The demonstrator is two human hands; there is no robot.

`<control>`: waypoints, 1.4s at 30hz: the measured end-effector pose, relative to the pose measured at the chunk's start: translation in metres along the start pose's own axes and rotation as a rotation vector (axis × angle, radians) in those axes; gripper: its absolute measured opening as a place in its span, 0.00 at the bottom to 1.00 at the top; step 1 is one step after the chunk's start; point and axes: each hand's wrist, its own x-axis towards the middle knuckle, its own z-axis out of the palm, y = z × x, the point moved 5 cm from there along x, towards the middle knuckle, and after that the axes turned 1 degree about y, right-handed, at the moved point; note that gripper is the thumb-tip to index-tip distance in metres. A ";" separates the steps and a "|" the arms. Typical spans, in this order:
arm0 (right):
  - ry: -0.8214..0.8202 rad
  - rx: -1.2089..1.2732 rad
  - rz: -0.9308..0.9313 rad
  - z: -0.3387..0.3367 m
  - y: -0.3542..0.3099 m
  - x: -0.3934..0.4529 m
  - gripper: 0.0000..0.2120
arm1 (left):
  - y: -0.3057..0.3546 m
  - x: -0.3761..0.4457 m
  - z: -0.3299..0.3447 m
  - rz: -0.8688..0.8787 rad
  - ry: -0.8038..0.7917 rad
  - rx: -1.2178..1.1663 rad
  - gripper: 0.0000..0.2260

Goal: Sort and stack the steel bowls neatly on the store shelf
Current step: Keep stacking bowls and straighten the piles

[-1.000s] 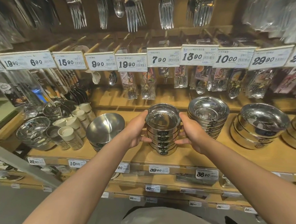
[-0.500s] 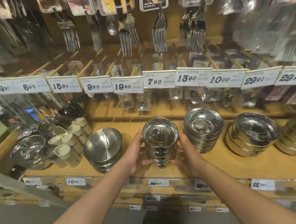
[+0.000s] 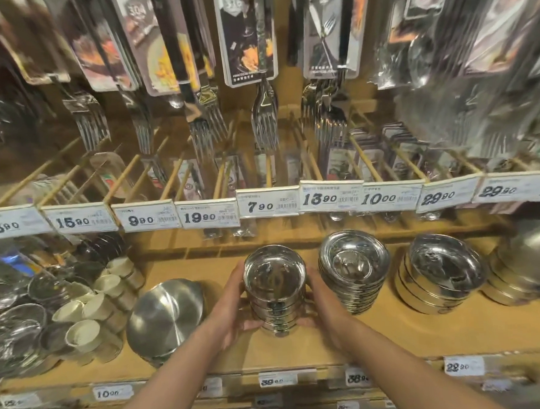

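Gripping a stack of small steel bowls [image 3: 275,293] from both sides, the left hand [image 3: 229,311] and the right hand [image 3: 325,307] curl their fingers round its lower bowls, thumbs at its near side. That stack stands upright on the wooden shelf [image 3: 394,335], near the middle; the top bowl holds nothing but reflections.

Just right of it sits a stack of wider shallow dishes [image 3: 353,273], nested one in another, and further right a stack of broad bowls [image 3: 441,276] that leans a little. A larger steel vessel [image 3: 534,253] shows blurred at the right edge. Left of the hands a brushed steel bowl [image 3: 166,316] lies tilted on others beneath it. Beyond that, rows of small cups [image 3: 89,310] lie on their sides, next to glass bowls [image 3: 12,327].

Above the shelf, wooden pegs carry packed cutlery, and packaged forks [image 3: 264,120] hang higher up; two packs read "304".

Price tags [image 3: 267,204] along the peg rail read 6.90, 15.90, 9.90, 19.90, 7.90, 13.90, 10.00, 29.90, 29.90. Tags on the shelf's front edge [image 3: 278,380] show 10.00, 39.90, 38 partly hidden, and 22.90.
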 end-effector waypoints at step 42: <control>0.054 -0.013 0.074 0.006 -0.016 -0.020 0.17 | 0.005 -0.003 -0.004 -0.061 0.063 -0.083 0.35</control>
